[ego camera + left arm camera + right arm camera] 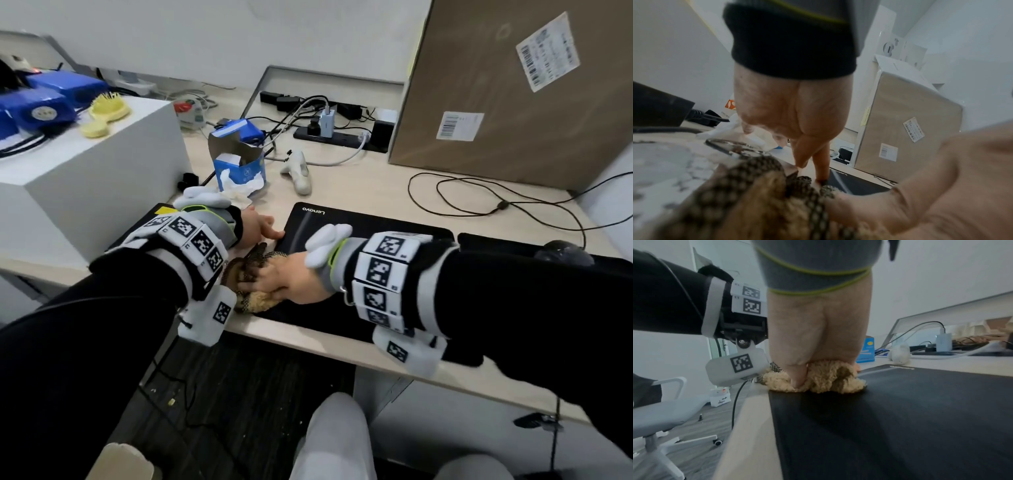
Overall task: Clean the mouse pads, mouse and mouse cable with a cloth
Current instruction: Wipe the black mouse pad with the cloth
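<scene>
A black Lenovo mouse pad (359, 246) lies on the desk in front of me. My right hand (277, 281) bears down on a bunched tan cloth (255, 303) at the pad's near left corner, thumb dug into the cloth (826, 379) and fingers spread over it. My left hand (263, 229) holds the pad's left edge down with its fingertips (820, 177). A second black pad (161, 212) lies under my left forearm. To the right, a dark mouse (561, 255) sits on another black pad, partly behind my right arm. Its cable (503, 205) loops over the desk behind it.
An open blue tissue box (239, 164) and a white handheld device (298, 168) stand behind the pad. A white box (85, 171) is at the left, a large cardboard box (513, 96) at the back right, and a power strip (329, 135) at the back. The desk edge (308, 337) is close.
</scene>
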`<state>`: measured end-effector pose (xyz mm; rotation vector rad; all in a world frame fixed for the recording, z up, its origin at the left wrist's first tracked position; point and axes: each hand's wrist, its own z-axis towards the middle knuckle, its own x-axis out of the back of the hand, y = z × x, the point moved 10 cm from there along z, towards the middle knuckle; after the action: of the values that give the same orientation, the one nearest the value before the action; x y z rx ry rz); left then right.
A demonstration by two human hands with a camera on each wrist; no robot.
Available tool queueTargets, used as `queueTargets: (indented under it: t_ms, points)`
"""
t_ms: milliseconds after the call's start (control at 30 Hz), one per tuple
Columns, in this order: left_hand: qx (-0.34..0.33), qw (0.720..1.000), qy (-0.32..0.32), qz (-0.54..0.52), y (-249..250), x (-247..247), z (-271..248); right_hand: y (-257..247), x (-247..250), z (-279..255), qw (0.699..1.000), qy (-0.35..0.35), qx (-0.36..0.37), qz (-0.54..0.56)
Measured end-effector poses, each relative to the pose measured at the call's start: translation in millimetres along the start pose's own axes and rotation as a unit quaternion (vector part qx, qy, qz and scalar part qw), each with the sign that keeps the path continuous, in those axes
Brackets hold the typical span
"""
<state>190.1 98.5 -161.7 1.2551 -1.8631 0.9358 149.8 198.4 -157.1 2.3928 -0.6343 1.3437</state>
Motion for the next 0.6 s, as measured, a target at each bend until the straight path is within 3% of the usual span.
queueTargets:
  t_ms: [133, 333, 467, 600]
  points:
    - [-0.014, 1.000, 0.010, -0.009, 0, -1, 2, 10, -13, -33, 0.999, 0.008, 0.035, 0.020]
    - [-0.050, 0.994, 0.044, -0.083, -4, -6, 9, 58, -60, -78, 0.993, -0.046, -0.025, 0.103]
    - [-0.055, 0.982, 0.065, -0.167, -9, 1, 14, 56, -54, -71, 0.993, -0.048, -0.036, 0.100]
    - [-0.021, 0.977, 0.083, -0.195, -19, 8, 15, 45, -21, -30, 0.997, -0.015, -0.033, 0.067]
